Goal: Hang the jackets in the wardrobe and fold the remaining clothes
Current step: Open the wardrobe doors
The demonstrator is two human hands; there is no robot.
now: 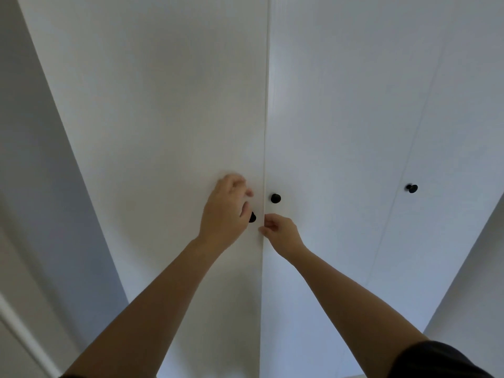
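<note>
Since my left hand (pixel 226 211) curls round the knob (pixel 252 217), grip uncertain, and my right hand (pixel 281 231) pinches the door edge (pixel 263 186), I risk trapped fingertips between the wardrobe doors (pixel 341 118).

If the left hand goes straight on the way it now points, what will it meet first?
Probably the black knob on the left door: it sits just beyond the left hand's thumb. Depth is unclear, so they may already touch.
</note>
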